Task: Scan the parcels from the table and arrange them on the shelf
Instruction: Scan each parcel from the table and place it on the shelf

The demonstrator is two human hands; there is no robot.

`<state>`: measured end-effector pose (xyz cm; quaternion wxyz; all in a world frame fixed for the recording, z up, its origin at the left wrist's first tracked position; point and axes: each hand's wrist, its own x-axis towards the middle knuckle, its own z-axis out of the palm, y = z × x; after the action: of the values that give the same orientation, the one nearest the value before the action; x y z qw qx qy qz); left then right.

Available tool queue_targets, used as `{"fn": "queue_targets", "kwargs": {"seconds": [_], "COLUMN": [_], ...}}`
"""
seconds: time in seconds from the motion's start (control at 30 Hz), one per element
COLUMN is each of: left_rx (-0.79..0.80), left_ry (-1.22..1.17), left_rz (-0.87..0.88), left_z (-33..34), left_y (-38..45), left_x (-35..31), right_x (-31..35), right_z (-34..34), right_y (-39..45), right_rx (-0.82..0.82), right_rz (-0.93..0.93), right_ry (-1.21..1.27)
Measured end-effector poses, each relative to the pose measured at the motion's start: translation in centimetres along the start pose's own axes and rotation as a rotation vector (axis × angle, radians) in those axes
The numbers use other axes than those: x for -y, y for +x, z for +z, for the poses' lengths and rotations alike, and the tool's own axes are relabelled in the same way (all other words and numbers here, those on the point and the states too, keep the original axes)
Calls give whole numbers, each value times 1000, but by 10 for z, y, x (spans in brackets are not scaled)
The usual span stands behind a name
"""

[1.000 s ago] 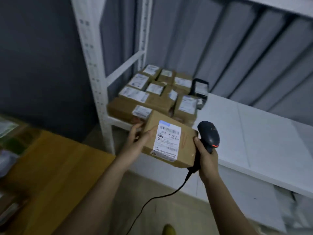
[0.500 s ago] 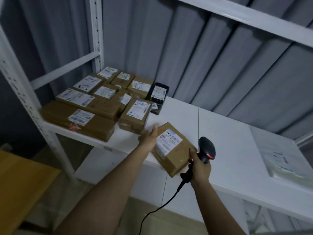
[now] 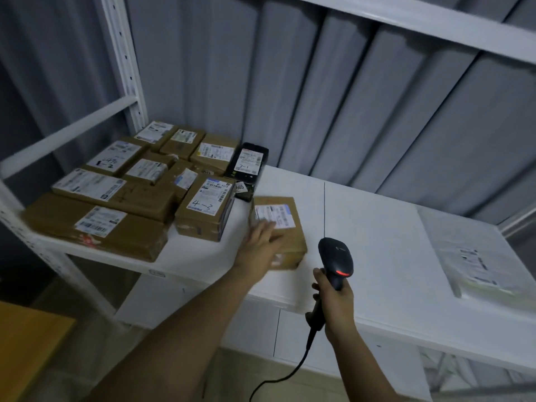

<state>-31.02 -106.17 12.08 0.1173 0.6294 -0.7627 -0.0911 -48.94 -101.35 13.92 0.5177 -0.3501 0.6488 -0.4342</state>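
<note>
Left hand point(image 3: 261, 245) flat, fingers straight, pressing on brown cardboard parcel point(image 3: 280, 227) lying label-up on white shelf point(image 3: 377, 242), just right of parcel marked "4-3" point(image 3: 206, 207) and stacked boxes. Right hand point(image 3: 336, 300) curled round handle of black barcode scanner point(image 3: 335, 256), red light lit, held near the parcel's right. White mailer bag point(image 3: 464, 256) far right.

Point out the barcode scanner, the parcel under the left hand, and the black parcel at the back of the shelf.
barcode scanner point(image 3: 336, 256): head view, top of its black head.
parcel point(image 3: 291, 240): head view, bare cardboard right of the left hand point(image 3: 258, 248).
black parcel point(image 3: 249, 161): head view, its white label.
</note>
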Motion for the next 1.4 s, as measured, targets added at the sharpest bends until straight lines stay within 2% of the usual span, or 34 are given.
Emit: {"fn": "queue_targets", "kwargs": {"seconds": [0.07,0.1,0.13,0.17,0.23,0.3,0.4,0.47,0.5,0.6,0.67,0.7,0.8,0.93,1.07,1.23,1.33,1.4], "left_rx": [-158,-257,-290,-235,-4,95,-82,-210,-240,-284,-320,-340,-396,-451,-516,-562,-557,-544], "left_ry": [-95,-215,-394,-598,-955,-1191,-1257,-1212,-1180,-1091,-1090,-1092,-1072,-1044,-1055,-1078,-1098,-1136], "left_rz": [-67,-94,-112,-123,-124,-171,-324,-449,-484,-586,-644,-666,-672,-649,-661,-694,-690,-686], "left_z": [-3,-5,-10,-15,-21,-20,-19,-25,-28,-37,-44,-48,-62,-76,-88,-92,-96,-100], "left_y": [7,4,-3,-12,-31,-46,-56,-59,-59,-62,-62,-62,-60,-50,-33,-23,-30,-39], "left_x": [0,-4,-10,-16,-25,-23,-12,-5,0,16,26,31,41,48,58,78,84,89], "right_x": [7,10,15,19,28,31,34,35,32,10,-7,-12,-8,27,67,100,97,80], "right_z": [3,5,8,13,27,46,72,86,90,92,87,86,87,107,142,172,180,183], "right_y": [0,1,1,0,-3,-4,-7,-6,0,42,69,80,106,145,192,224,213,188], "right_rx": [63,103,151,202,311,413,638,753,738,327,206,184,77,-14,35,148,118,57], "right_rz": [-4,-14,-18,-6,47,93,76,-24,-166,-844,-1063,-1081,-1086,-989,-828,-658,-627,-786], "right_ry": [18,33,52,73,137,245,357,182,-10,-742,-1110,-1197,-1229,-1334,-1541,-1583,-1478,-1250]}}
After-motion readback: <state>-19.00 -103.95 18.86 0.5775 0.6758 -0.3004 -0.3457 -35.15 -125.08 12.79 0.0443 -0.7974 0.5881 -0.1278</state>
